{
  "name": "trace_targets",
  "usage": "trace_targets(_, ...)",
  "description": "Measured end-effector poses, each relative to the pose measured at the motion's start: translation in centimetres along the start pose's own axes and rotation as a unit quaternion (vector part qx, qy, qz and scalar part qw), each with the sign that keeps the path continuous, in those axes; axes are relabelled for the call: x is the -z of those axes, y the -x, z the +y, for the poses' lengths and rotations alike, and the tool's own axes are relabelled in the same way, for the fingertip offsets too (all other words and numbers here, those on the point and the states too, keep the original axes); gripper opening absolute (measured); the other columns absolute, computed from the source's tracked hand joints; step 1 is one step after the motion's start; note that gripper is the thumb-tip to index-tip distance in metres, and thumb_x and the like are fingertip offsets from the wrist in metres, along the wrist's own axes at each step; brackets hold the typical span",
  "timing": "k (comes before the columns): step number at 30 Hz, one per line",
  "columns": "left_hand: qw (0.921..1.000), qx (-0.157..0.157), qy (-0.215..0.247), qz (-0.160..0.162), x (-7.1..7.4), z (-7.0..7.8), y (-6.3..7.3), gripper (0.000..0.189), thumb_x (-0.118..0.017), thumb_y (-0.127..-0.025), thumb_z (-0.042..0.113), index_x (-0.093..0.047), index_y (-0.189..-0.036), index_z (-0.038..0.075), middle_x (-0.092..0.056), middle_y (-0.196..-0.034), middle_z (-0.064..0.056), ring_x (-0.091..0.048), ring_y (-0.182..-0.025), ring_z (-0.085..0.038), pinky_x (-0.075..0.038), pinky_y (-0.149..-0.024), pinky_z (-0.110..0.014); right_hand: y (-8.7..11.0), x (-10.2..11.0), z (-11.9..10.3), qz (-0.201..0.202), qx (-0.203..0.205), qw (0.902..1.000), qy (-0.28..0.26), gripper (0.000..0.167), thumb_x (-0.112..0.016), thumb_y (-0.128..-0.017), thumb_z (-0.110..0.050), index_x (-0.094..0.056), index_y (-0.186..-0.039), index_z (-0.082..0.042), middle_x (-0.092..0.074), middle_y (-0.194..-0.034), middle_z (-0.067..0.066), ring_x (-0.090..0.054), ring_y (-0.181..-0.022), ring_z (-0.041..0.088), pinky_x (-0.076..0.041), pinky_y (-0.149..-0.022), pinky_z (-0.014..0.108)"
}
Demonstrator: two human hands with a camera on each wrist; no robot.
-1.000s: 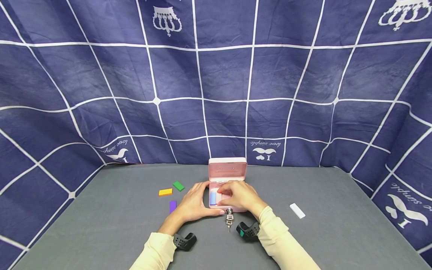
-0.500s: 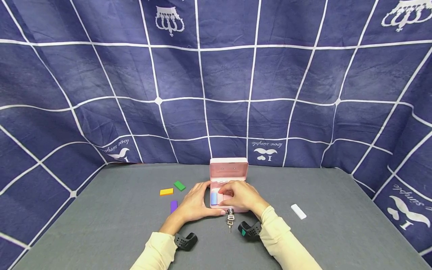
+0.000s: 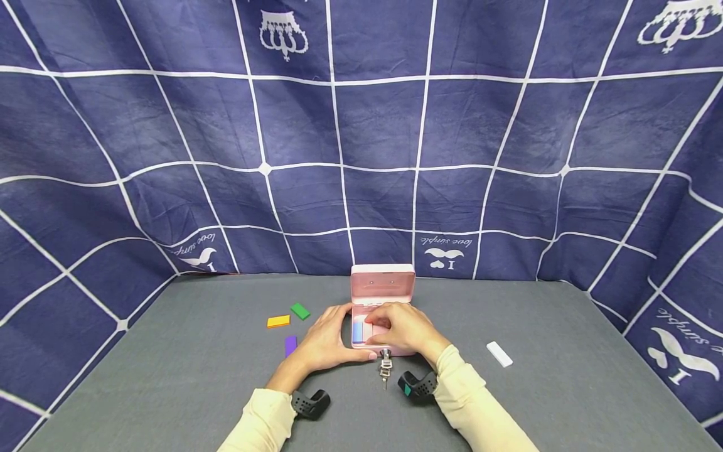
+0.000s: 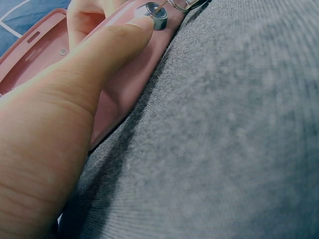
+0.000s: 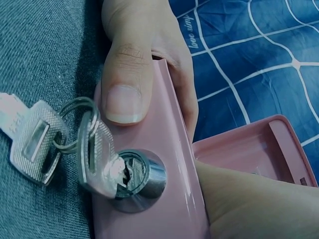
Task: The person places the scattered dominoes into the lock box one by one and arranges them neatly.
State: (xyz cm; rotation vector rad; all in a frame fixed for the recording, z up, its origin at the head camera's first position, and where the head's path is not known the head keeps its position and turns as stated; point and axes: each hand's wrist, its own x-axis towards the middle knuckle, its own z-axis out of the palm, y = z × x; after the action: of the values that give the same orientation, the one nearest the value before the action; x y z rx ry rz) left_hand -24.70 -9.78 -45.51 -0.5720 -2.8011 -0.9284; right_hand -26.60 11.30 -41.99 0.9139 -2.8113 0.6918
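A pink metal box stands on the table with its lid raised. My left hand grips its left side, thumb pressed on the front beside the lock. That thumb also shows in the left wrist view. A key sits in the lock, and more keys hang from its ring. My right hand reaches into the box, finger and thumb pinching a pale block. Beside this lies a blue block. The right fingertips are hidden in both wrist views.
Left of the box lie a green block, an orange block and a purple block, partly behind the left hand. A white block lies to the right. A blue checked cloth hangs behind the grey table.
The whole head view has shifted slightly. Both hands keep their places at the box, and the right fingers stay on the pale block with barely any movement.
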Motion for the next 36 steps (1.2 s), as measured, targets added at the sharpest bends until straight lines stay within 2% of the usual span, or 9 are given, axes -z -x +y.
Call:
trace_targets(8, 1.0, -0.001, -0.001, 0.001, 0.01, 0.0, -0.07, 0.108, -0.082, -0.06, 0.072, -0.045, -0.145, 0.016, -0.058, -0.132, -0.003, -0.052, -0.125, -0.02, -0.046, -0.103, -0.047, 0.01, 0.05, 0.0, 0.002, -0.007, 1.0, -0.002, 0.033, -0.086, -0.077, -0.037, -0.077, -0.105, -0.021, -0.077, -0.101, -0.008, -0.069, -0.093, 0.012, -0.053, -0.084, 0.039)
trace_targets(31, 1.0, 0.004, -0.001, 0.002, 0.11, -0.08, -0.19, 0.111, -0.081, -0.059, 0.074, -0.045, -0.146, 0.014, -0.057, -0.133, -0.004, -0.052, -0.126, -0.022, -0.046, -0.103, -0.049, -0.14, 0.32, -0.04, 0.0, -0.007, 1.0, -0.001, 0.036, -0.086, -0.076, -0.038, -0.077, -0.106, -0.021, -0.076, -0.094, -0.009, -0.067, -0.085, 0.01, -0.052, -0.078, 0.035)
trace_targets(36, 1.0, 0.007, -0.004, -0.002, -0.16, -0.08, -0.04, 0.112, -0.081, -0.06, 0.074, -0.045, -0.146, 0.013, -0.057, -0.134, -0.005, -0.052, -0.127, -0.022, -0.046, -0.103, -0.05, 0.1, 0.27, 0.07, -0.008, -0.012, 0.9999, -0.001, 0.034, -0.084, -0.077, -0.04, -0.076, -0.104, -0.023, -0.073, -0.087, -0.012, -0.062, -0.077, 0.007, -0.049, -0.071, 0.032)
